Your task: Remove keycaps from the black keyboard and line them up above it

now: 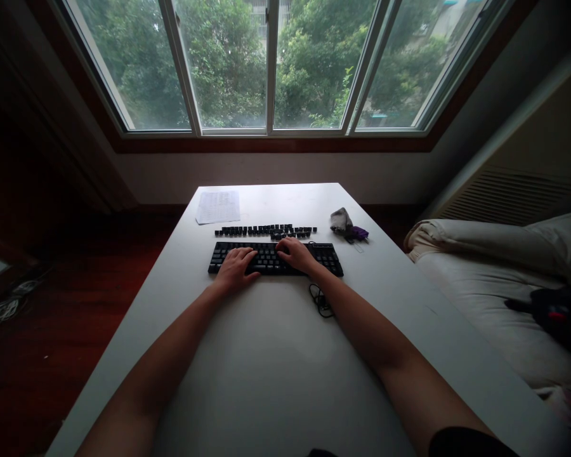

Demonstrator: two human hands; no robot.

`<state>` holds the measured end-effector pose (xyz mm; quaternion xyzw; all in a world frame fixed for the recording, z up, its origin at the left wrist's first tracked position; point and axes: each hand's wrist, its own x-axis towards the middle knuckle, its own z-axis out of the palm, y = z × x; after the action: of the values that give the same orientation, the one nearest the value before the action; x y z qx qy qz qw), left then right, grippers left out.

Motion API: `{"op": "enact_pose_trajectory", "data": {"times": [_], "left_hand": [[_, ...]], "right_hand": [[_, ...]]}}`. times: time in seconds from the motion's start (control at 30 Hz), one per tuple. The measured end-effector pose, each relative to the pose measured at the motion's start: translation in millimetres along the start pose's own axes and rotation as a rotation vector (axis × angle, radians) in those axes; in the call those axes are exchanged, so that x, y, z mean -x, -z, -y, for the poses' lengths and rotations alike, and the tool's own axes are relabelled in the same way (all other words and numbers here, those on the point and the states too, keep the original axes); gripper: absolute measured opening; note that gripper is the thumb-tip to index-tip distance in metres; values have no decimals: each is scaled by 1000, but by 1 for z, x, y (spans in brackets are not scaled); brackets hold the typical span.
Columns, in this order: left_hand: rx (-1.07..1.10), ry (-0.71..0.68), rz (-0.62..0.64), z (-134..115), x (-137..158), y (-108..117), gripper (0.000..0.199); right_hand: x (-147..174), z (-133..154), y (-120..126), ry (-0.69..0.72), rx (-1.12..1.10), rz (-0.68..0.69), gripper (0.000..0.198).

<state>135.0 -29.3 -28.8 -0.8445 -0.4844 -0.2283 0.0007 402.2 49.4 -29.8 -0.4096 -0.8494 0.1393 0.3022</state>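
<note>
A black rectangular keyboard (275, 258) lies mid-way across the white desk (276, 355) under a wide window (271, 63). Just behind the keyboard runs a row of loose black keycaps (265, 230), with a paper sheet (217, 207) beyond. Left hand (235, 268) rests flat on the keyboard, grip apart (empty); right hand (295, 252) presses its far edge, fingers curled loosely.

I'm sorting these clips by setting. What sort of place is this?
Probably a bedroom at home. A white table stands under a wide window, a bed with pale bedding lies beside it, and both hands rest on a black keyboard.
</note>
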Motion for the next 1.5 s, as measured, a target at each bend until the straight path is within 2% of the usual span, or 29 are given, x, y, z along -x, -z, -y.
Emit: {"op": "enact_pose_trajectory", "data": {"times": [1.5], "left_hand": [[-19, -11, 4, -1, -1, 1, 64]], "right_hand": [[3, 0, -2, -7, -5, -2, 13]]}}
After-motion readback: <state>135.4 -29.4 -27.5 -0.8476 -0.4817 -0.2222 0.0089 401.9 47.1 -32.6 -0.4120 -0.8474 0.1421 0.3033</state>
